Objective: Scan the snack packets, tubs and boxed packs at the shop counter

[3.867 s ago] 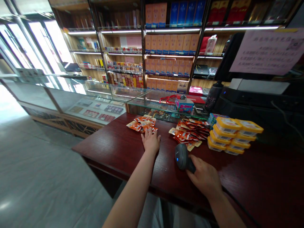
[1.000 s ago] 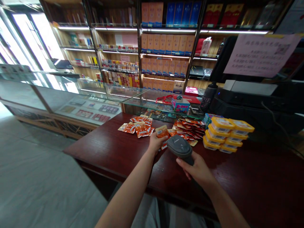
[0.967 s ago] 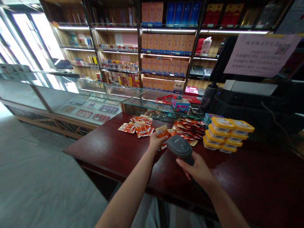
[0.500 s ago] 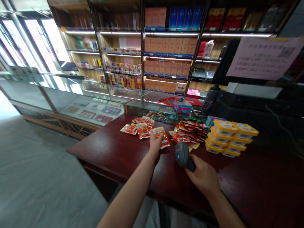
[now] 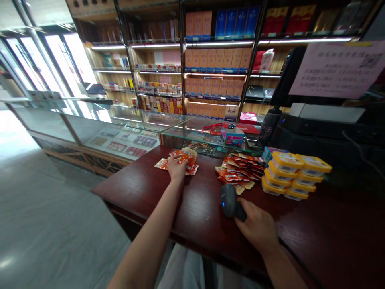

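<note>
My left hand (image 5: 177,168) rests over a loose group of orange-red snack packets (image 5: 192,169) at the left of the desk. Its fingers and thumb are on a packet there, partly hidden by the hand. A dark handheld barcode scanner (image 5: 229,200) with a small blue light is gripped by its handle in my right hand (image 5: 258,224), just above the desk. Beyond the scanner lies a larger heap of the same kind of packets (image 5: 240,170), overlapping one another.
Yellow-lidded plastic tubs (image 5: 282,161) stand stacked right of the heap. A glass display counter (image 5: 174,127) borders the dark red desk (image 5: 192,212) at the back, with a small colourful box (image 5: 233,136) on it. A monitor bearing a pink paper notice (image 5: 333,70) stands at right.
My left hand has moved left with a snack packet, from the middle of the desk onto the left group. My right hand and the scanner have stayed nearly in place.
</note>
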Action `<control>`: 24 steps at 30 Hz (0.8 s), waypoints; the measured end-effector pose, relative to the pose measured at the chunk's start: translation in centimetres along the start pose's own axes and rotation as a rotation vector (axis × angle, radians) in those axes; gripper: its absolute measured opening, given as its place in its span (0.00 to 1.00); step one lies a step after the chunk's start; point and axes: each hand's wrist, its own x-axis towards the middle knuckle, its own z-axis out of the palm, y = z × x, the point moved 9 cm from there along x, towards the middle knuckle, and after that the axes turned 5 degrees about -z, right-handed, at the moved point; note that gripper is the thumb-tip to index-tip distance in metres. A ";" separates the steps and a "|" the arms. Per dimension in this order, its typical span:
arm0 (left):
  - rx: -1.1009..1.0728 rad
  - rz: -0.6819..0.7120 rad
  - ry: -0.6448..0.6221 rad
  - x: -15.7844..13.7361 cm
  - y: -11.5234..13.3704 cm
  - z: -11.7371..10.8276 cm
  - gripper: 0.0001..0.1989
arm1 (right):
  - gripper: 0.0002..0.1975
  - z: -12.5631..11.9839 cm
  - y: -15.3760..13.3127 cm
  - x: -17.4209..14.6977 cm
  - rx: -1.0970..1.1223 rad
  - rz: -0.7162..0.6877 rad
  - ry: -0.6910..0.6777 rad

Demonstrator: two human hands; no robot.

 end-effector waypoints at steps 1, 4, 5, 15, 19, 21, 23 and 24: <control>0.096 0.046 0.046 1.2 0.5 -1.4 0.18 | 0.17 0.0 0.0 0.0 -0.004 0.005 -0.006; 0.293 0.145 0.105 3.8 1.2 -4.7 0.15 | 0.17 0.3 0.0 0.0 -0.002 0.011 -0.018; 0.333 0.152 0.095 4.4 1.0 -5.4 0.14 | 0.17 0.3 0.1 0.0 0.000 0.013 -0.017; 0.779 0.390 -0.031 3.0 0.3 -5.8 0.17 | 0.17 1.0 0.5 -0.2 0.022 0.009 -0.002; 0.823 0.392 -0.133 2.8 -0.2 -4.8 0.16 | 0.17 0.9 0.4 -0.2 0.002 0.014 -0.002; 0.845 0.383 -0.152 2.8 -0.4 -4.6 0.14 | 0.17 0.7 0.3 -0.2 -0.013 0.016 -0.003; 0.865 0.398 -0.163 2.6 -0.3 -4.3 0.12 | 0.16 0.5 0.1 -0.2 -0.032 0.015 -0.003; 0.872 0.416 -0.170 2.4 0.0 -4.1 0.12 | 0.16 0.4 0.0 -0.2 -0.041 0.013 -0.005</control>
